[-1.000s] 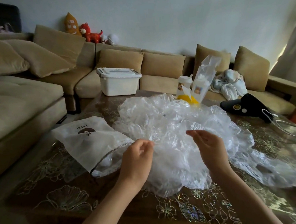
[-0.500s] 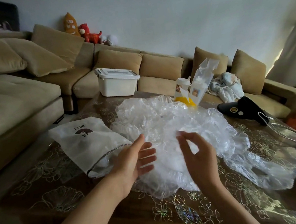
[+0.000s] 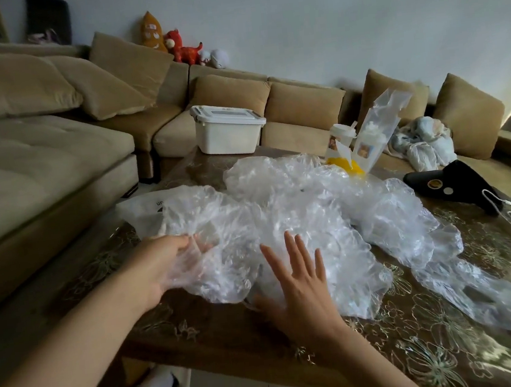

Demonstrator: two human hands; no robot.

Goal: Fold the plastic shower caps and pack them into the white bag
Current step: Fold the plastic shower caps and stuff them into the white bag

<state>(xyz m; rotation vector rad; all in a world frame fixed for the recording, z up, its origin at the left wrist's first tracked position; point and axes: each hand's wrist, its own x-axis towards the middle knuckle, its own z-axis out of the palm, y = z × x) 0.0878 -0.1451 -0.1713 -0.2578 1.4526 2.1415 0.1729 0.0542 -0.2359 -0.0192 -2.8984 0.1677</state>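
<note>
A heap of clear crinkled plastic shower caps (image 3: 322, 208) covers the middle of the brown flower-patterned table (image 3: 421, 343). One cap (image 3: 207, 230) is pulled out to the left, over most of the white bag (image 3: 142, 208), of which only a corner shows. My left hand (image 3: 167, 262) grips the near left edge of that cap, its fingers inside the plastic. My right hand (image 3: 295, 286) lies flat with spread fingers, pressing the plastic down near the table's front edge.
A black device (image 3: 448, 181) with a white cable lies at the right of the table. A white cup (image 3: 341, 135) and a clear packet (image 3: 377, 130) stand behind the heap. A white lidded box (image 3: 227, 130) sits on the beige sofa (image 3: 38, 153) beyond.
My left hand has pulled a cap leftward over the white bag and taken hold of its edge. My right hand has opened flat and come down on the plastic.
</note>
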